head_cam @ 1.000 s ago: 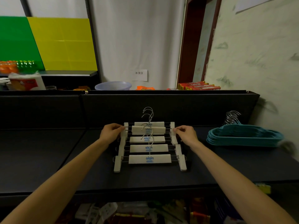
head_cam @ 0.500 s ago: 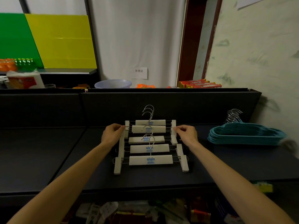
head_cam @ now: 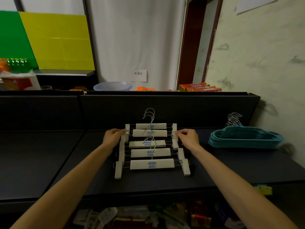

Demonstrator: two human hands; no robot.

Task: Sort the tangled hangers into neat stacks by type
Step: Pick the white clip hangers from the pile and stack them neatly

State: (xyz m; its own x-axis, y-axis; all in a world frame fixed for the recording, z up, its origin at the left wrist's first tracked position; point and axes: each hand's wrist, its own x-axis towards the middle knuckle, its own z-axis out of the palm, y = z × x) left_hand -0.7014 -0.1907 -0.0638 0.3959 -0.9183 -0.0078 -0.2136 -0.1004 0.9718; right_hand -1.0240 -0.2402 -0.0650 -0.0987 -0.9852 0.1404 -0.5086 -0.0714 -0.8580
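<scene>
You are squaring up the white clip hangers (head_cam: pixel 151 147), so the sorting itself looks close to done and this is the tidying step. 5 of them lie flat on the dark worktop (head_cam: pixel 231 166) in front of you, staggered one past the other toward the back panel, hooks pointing away from you and overlapping down the middle. The nearest one sits lowest in view with its clips splayed slightly outward; the farther ones are tighter together.

Your left hand (head_cam: pixel 113 137) has its fingers curled in on the clip end of the 2nd hanger from the back, pinching it at the left side. Your right hand (head_cam: pixel 186 138) does the same on the right clip end of that hanger. Both hands are closed on the hanger, not resting flat.

The teal hangers (head_cam: pixel 245 138) are already a neat stack to your right, near the wall, well apart from the white ones, their metal hooks bunched at the back.

Judging from this, the next move calls for drawing the staggered white hangers together so bars and clips line up. Watch the hooks: they cross over the bars of the hangers behind, so sliding one sideways could snag its neighbour. Lifting slightly before you shift it should be safer than dragging. The near hanger's angled clips will likely need straightening last.
</scene>
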